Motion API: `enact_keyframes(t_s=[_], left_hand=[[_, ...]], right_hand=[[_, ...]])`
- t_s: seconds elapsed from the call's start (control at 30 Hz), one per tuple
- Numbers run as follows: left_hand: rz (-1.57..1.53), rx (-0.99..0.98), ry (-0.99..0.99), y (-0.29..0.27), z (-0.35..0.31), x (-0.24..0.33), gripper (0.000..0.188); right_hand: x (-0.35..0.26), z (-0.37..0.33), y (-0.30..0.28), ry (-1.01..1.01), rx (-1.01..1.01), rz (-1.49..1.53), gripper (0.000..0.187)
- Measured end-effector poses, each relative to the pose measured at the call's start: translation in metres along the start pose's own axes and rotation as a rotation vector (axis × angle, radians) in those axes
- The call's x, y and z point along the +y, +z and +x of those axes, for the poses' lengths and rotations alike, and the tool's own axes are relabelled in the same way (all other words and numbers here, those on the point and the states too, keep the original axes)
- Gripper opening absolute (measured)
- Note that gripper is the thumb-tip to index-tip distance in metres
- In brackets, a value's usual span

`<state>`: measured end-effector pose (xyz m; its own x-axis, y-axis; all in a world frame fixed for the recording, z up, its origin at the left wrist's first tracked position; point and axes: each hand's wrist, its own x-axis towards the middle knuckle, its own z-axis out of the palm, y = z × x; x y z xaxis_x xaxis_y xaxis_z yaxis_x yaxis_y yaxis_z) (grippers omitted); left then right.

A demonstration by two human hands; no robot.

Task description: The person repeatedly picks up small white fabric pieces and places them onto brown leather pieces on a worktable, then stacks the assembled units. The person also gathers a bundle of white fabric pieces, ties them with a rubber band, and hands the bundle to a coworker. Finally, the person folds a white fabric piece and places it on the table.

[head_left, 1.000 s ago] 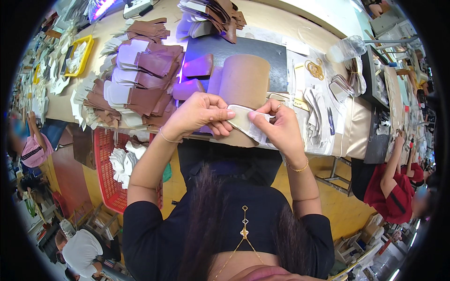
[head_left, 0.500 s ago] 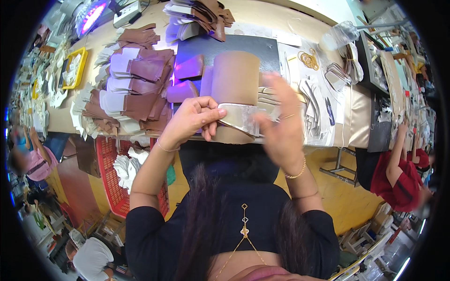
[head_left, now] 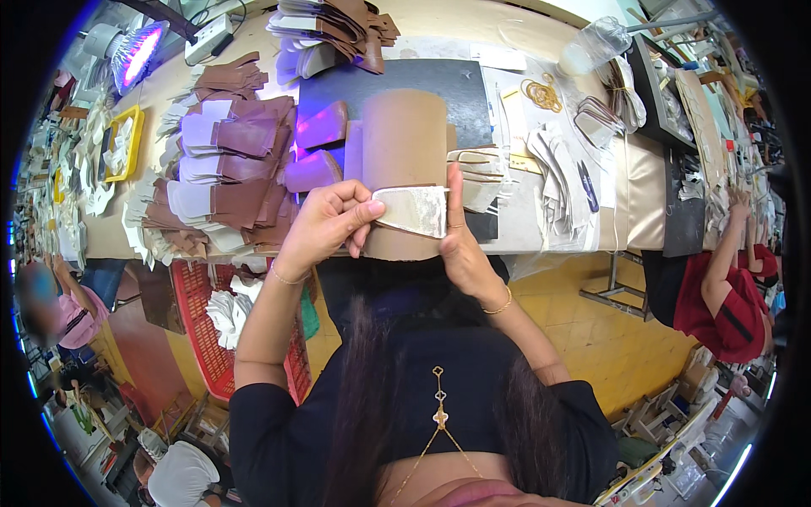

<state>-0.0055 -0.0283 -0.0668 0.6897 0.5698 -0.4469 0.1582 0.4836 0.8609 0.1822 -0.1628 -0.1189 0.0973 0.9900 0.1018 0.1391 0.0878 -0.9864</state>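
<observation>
A curved brown leather piece with a pale backing (head_left: 411, 209) lies across the front of a rounded tan block (head_left: 404, 139). My left hand (head_left: 331, 218) pinches its left end between thumb and bent fingers. At the piece's right end, my right hand (head_left: 466, 252) stands on edge with its fingers straight and together, touching or very near the edge; its thumb is hard to make out. Beside the block, two brown shaped pieces (head_left: 321, 127) lie on the left under purple light. Several pale-backed pieces (head_left: 480, 173) are stacked on the right.
A dark mat (head_left: 460, 84) lies beneath the block. Heaps of brown and white leather pieces (head_left: 241, 177) cover the left side. On the right are blue-handled snips (head_left: 588, 186), rubber bands (head_left: 541, 93) and a plastic bottle (head_left: 596, 46). A lit lamp (head_left: 139, 57) stands far left; a red basket (head_left: 198, 329) sits below.
My right hand, blurred before, has come in to the piece's right end, and its fingers are now straight and upright. My left hand keeps its pinch. The whole view has shifted slightly.
</observation>
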Motion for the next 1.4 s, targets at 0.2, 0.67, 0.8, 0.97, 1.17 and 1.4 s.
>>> enact_keyframes(t_s=[0.2, 0.67, 0.8, 0.97, 1.17, 1.4], left_hand=[[1.020, 0.151, 1.113, 0.022, -0.018, 0.017, 0.017], [1.245, 0.100, 1.468, 0.045, -0.028, 0.033, 0.033], [1.146, 0.266, 1.359, 0.039, -0.022, 0.031, 0.040], [1.156, 0.324, 1.326, 0.037, -0.017, 0.028, 0.042], [1.071, 0.369, 1.194, 0.038, -0.009, 0.032, 0.042], [1.050, 0.366, 1.117, 0.036, 0.000, 0.033, 0.038]], right_hand=[[-0.030, -0.014, -0.054, -0.235, 0.214, -0.188, 0.121], [-0.092, -0.013, -0.077, -0.366, 0.105, -0.684, 0.017], [-0.054, 0.002, -0.092, -0.052, 0.019, -0.639, 0.019], [-0.006, 0.021, -0.090, 0.131, -0.127, -0.944, 0.049], [0.012, 0.051, -0.100, -0.018, -0.156, -1.103, 0.107], [0.005, 0.055, -0.093, 0.113, -0.350, -1.055, 0.084]])
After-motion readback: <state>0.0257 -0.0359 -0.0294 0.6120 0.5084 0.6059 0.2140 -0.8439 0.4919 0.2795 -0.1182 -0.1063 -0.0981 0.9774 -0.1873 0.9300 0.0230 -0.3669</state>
